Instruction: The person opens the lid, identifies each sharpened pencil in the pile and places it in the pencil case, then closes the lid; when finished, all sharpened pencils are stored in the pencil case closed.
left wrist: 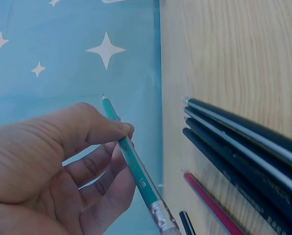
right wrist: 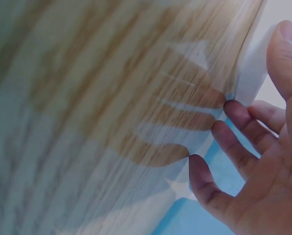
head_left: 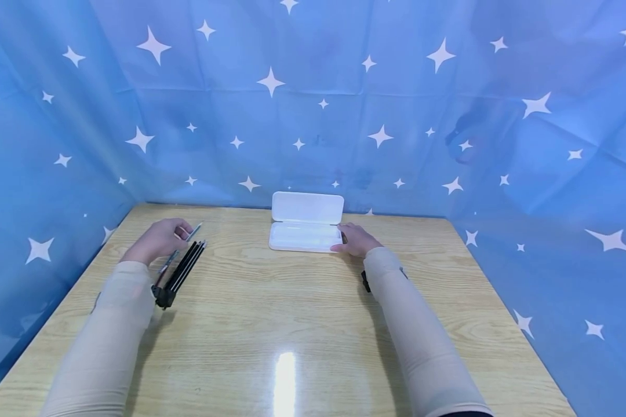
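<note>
Pinching is done by the left hand (head_left: 159, 238), its thumb and forefinger closed near the tip of a teal pencil (left wrist: 142, 180) at the left of the table (head_left: 250, 324). The pencil should prove light, stiff and slightly slippery, its point fragile, so it is best gripped by the barrel. Just right of it, dark pencils (head_left: 185, 267) are laid side by side. Farther right, an opened white case (head_left: 302, 236), probably light and rigid, is touched at its right end by the right hand (head_left: 357, 239), fingers parted and loosely bent.
</note>
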Demonstrator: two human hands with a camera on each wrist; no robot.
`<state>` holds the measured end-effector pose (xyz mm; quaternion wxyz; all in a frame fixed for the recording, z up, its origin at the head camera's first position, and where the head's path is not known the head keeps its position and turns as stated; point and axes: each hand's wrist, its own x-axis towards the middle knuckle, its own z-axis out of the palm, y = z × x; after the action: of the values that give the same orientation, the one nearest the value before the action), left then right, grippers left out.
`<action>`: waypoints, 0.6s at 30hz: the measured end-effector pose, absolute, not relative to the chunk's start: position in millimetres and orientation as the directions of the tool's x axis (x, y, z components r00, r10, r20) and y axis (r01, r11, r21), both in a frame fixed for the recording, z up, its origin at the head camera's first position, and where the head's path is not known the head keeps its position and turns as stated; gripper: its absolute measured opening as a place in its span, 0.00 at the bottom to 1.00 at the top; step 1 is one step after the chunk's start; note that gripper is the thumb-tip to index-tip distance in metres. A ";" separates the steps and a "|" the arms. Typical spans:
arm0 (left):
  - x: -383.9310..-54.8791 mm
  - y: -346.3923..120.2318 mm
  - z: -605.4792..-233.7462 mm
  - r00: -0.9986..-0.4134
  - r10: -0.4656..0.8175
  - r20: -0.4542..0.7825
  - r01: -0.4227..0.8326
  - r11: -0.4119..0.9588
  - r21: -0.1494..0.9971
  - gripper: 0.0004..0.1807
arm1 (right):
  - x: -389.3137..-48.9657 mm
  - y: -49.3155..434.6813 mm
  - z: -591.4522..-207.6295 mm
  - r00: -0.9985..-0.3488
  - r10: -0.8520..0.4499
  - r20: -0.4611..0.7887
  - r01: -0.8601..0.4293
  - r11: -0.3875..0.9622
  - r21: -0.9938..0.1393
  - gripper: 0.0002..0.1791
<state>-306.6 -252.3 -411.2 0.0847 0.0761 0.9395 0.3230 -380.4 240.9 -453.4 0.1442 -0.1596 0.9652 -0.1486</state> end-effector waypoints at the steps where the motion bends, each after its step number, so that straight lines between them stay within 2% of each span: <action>1: -307.0 -250.9 -410.8 -0.973 0.204 -0.103 0.097 0.777 0.622 0.18 | -380.4 240.9 -453.3 -0.908 -0.350 -0.231 -0.265 0.905 -0.332 0.46; 18: -321.5 -213.2 -413.5 -0.955 0.285 -0.077 0.176 0.758 0.628 0.18 | -383.7 241.4 -457.1 -0.912 -0.341 -0.227 -0.260 0.910 -0.324 0.46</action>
<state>-321.5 -213.2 -413.5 0.0840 0.1234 0.9338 0.3253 -383.7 241.4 -457.1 0.1407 -0.1555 0.9670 -0.1447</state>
